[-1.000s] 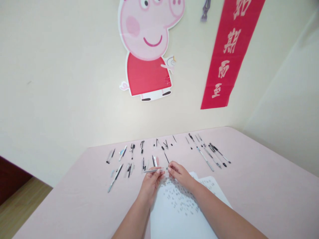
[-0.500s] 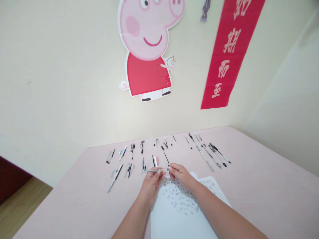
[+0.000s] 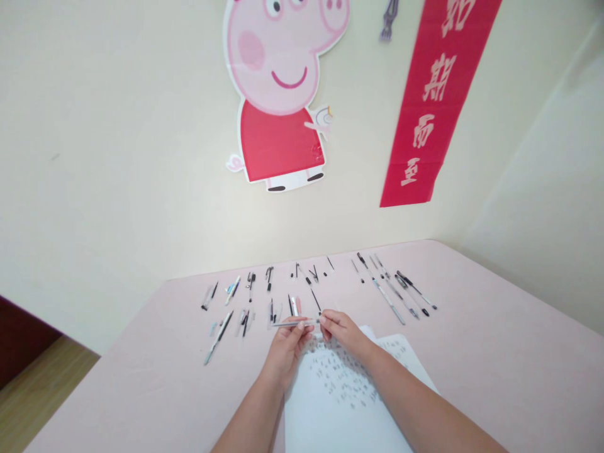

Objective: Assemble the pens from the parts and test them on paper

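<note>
A slim, pale see-through pen point(image 3: 282, 324) lies almost level in the fingers of my left hand point(image 3: 285, 349), its thin end pointing left. My right hand point(image 3: 343, 329) is pinched at the pen's right end, where a small dark part shows between the two hands. Whether that part is joined to the pen, I cannot tell. Both hands hover over the top edge of a white sheet of paper point(image 3: 321, 425) marked with many small dark characters. Just beyond my fingers lie a thin black refill point(image 3: 315, 300) and a pink-and-white piece point(image 3: 296, 306).
Pens, refills and caps lie in small groups across the pink table point(image 3: 155, 377). A long pen point(image 3: 219, 338) lies at the left, and several pens point(image 3: 411, 288) lie at the right. Behind stands a wall with a cartoon pig cutout point(image 3: 280, 141) and a red banner point(image 3: 425, 113).
Hardly anything differs. Both hands keep the same hold on the pen, with only a very slight shift of the right fingers.
</note>
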Available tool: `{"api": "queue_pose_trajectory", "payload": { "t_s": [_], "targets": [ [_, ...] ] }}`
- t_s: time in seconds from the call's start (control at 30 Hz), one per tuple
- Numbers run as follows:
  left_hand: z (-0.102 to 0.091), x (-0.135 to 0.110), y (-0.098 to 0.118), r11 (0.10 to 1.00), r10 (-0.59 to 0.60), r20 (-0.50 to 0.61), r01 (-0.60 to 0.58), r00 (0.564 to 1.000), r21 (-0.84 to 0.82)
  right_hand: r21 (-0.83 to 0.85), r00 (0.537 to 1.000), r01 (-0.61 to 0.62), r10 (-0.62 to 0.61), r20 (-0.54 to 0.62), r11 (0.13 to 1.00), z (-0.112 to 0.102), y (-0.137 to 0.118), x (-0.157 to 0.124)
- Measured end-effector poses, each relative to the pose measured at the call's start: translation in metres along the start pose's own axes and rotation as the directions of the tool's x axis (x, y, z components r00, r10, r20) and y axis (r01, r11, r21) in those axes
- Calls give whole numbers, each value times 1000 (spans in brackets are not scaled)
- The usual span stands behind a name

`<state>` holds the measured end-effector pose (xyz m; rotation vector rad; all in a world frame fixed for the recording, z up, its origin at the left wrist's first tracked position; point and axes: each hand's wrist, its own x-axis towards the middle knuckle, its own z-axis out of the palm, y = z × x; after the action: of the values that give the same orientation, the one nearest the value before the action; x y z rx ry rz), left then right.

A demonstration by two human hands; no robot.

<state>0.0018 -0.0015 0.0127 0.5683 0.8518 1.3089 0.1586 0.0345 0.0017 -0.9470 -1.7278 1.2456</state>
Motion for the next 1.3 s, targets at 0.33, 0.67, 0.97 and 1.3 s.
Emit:
{"api": "queue_pose_trajectory", "payload": {
  "t_s": [0.33,0.67,0.97,1.3],
  "targets": [
    [4,-4,4,997,-61,88,64,994,-40,-2,998,62,-62,-17,998,2,3,-2],
    [8,-14,2,973,-200,297,154,934,171,-393,954,298,-268,132,870,11,-13,-9],
    [7,-13,-2,979,-139,284,89,949,183,-432,960,270,-276,49,861,10,-16,-8],
    [-9,2,4,940,251,-129,-210,959,268,-120,993,62,-74,-97,991,20,-20,-10]
  ]
}}
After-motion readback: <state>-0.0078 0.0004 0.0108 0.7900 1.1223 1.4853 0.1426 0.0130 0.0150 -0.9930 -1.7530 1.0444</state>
